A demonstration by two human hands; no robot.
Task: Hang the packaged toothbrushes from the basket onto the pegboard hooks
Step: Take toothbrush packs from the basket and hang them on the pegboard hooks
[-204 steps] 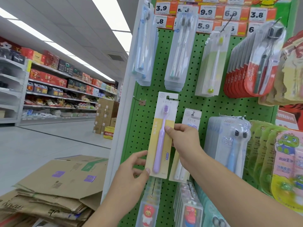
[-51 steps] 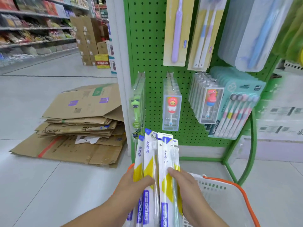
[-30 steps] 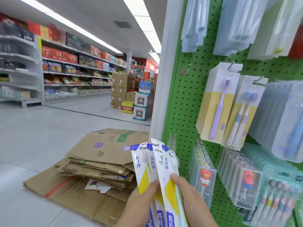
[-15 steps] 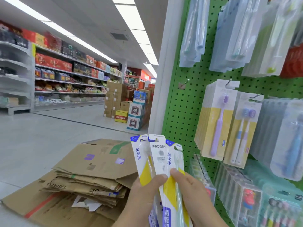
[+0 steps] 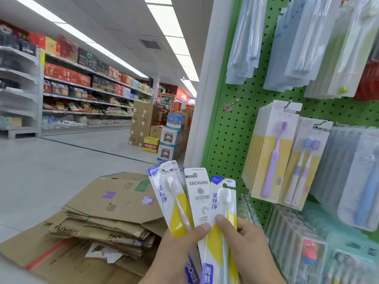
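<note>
Both hands low, just left of the green pegboard [image 5: 231, 128]. My left hand [image 5: 180, 244] fingers clamp two toothbrush packs [image 5: 174, 199], fanned; the white card reads "FROG". My right hand [image 5: 244, 244] fingers pinch a third pack [image 5: 222, 203], also marked "FROG", blue Chinese text down its side. An empty hook [image 5: 232, 103] sits above them on the pegboard. Flattened cardboard [image 5: 106, 218] lies on the floor left of it.

3 white/yellow toothbrush packs [image 5: 202, 203] fanned upright, just left of green pegboard [image 5: 229, 144].
</note>
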